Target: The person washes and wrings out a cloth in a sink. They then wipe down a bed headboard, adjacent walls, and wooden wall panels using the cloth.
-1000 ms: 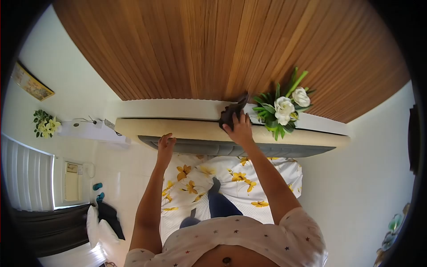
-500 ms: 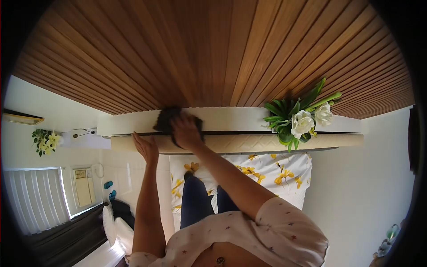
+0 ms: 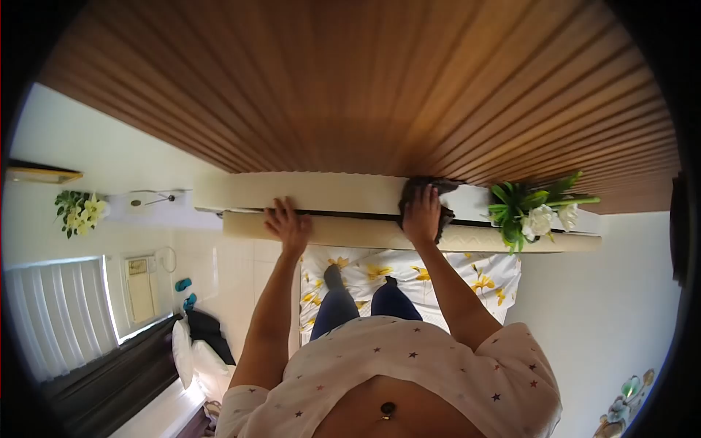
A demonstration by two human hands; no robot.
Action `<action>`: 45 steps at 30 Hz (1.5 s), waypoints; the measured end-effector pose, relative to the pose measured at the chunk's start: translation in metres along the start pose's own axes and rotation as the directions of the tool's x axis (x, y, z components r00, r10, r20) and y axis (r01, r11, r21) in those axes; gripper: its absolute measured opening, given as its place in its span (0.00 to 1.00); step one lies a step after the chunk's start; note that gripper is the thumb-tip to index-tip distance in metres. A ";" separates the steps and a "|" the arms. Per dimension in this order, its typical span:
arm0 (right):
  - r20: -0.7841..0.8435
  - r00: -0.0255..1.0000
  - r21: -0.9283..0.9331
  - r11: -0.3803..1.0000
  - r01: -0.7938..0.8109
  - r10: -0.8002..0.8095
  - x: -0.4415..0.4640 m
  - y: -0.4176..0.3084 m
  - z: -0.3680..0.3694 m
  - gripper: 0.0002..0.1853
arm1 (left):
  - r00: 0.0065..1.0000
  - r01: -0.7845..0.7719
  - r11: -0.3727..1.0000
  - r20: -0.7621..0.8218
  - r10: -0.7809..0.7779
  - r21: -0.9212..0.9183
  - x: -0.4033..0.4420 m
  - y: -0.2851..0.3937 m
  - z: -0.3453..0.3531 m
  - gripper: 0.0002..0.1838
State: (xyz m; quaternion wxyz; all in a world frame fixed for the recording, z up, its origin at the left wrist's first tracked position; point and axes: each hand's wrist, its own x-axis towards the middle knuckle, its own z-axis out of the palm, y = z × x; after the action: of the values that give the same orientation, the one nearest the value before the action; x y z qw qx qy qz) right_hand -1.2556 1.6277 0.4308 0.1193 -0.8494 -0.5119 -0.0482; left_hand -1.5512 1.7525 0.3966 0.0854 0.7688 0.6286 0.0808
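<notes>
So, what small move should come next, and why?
Perhaps slide the dark crumpled cloth slightly right along the flat white ledge, stopping before the green-leaved white flowers: the right hand lies on the cloth, and bare ledge shows between.

A long white ledge [image 3: 350, 193] runs along the foot of a slatted wooden wall [image 3: 350, 95], with a cream padded headboard [image 3: 350, 231] just in front of it. On the ledge lie a crumpled dark cloth [image 3: 413, 191], under the person's right hand [image 3: 423, 213] and reaching onto the headboard, and, toward the right end, white flowers with green leaves [image 3: 538, 220]; the left hand [image 3: 290, 228] is at its front edge, left of the cloth
</notes>
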 end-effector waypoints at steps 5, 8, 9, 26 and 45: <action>0.065 0.921 0.158 0.915 0.371 -0.384 0.006 -0.128 0.009 0.30 | 0.998 -0.014 0.943 0.047 0.032 -0.331 -0.005 -0.002 -0.016 0.45; 0.181 0.823 0.279 0.831 0.482 -0.538 0.022 -0.192 0.017 0.31 | 0.994 -0.094 0.670 -0.034 0.102 -0.736 -0.012 -0.024 -0.026 0.48; 0.229 0.773 0.334 0.793 0.509 -0.592 0.028 -0.215 0.014 0.31 | 0.990 -0.124 0.502 -0.076 0.116 -0.856 -0.018 -0.032 -0.032 0.49; 0.133 0.808 0.287 0.802 0.523 -0.574 0.018 -0.238 0.018 0.25 | 0.982 0.007 0.770 -0.142 -0.127 -0.638 -0.042 -0.121 -0.078 0.32; -0.012 0.767 0.323 0.723 0.610 -0.642 0.015 -0.335 0.046 0.26 | 0.985 -0.128 0.949 0.076 0.156 -0.287 -0.002 -0.108 -0.069 0.53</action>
State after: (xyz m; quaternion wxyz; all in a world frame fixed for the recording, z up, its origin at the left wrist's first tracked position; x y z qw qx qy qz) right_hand -1.5457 1.8022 0.4412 0.2008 -0.5983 -0.7748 0.0378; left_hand -1.6701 1.7735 0.4387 0.2186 0.7951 0.5487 0.1373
